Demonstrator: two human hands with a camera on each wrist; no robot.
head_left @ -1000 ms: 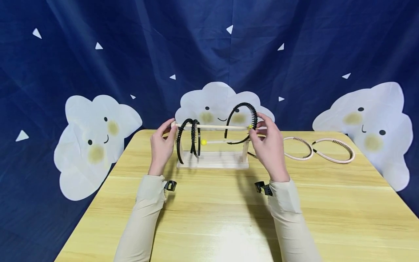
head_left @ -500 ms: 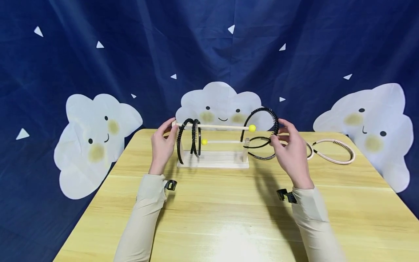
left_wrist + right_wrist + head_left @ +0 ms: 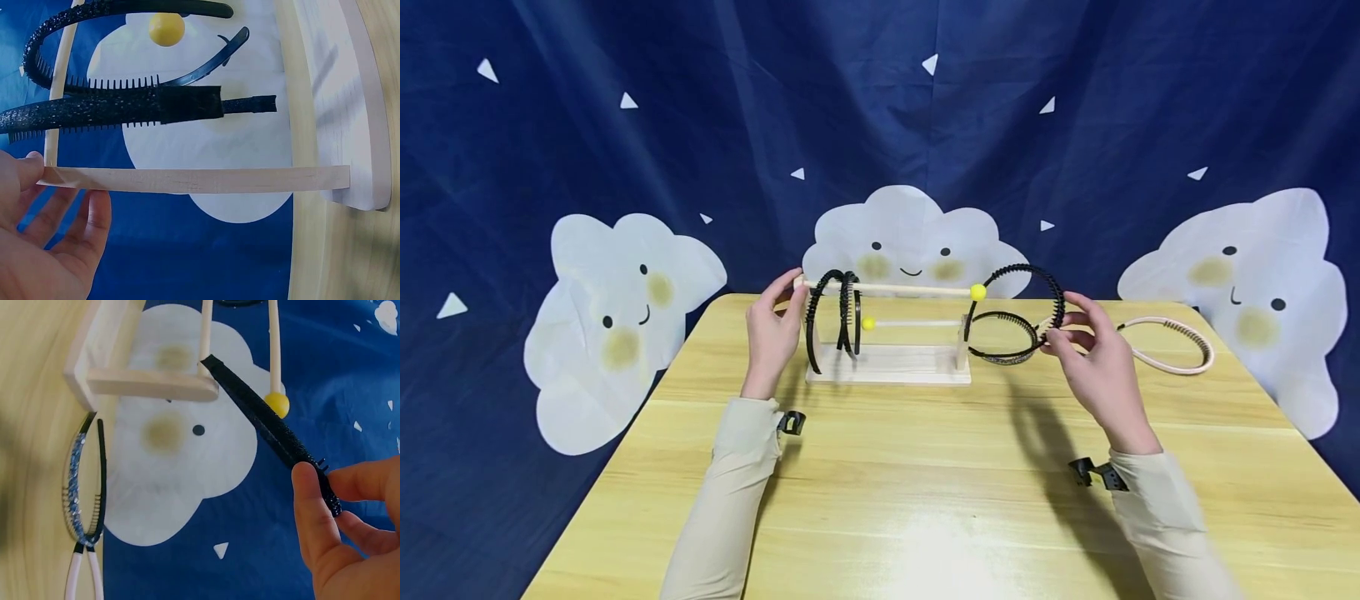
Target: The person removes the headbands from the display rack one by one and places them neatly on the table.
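Observation:
My left hand (image 3: pixel 771 342) grips the upper left corner of a wooden stand (image 3: pixel 895 375), thumb and fingertips at the top of its tall post (image 3: pixel 187 180). Black toothed headbands (image 3: pixel 811 325) hang on the upper rod (image 3: pixel 910 290) near that post. Thumb and fingers of my right hand (image 3: pixel 1101 375) pinch another black headband (image 3: pixel 250 406) by its curve. It is off the rod, to the right of the yellow ball (image 3: pixel 977 292) at the rod's tip. In the head view its far end overlaps the stand's short right post (image 3: pixel 961 350).
On the table right of the stand lies a dark glittery headband (image 3: pixel 75 481). A pale pink headband (image 3: pixel 1195 333) rests farther right, and another, mostly hidden, is behind my right hand. The stand's lower rod (image 3: pixel 917 323) ends in a smaller yellow ball (image 3: pixel 868 323).
My right hand has moved right and lower with the black headband, from around the rod's ball end to beyond it. My left hand has stayed at the post.

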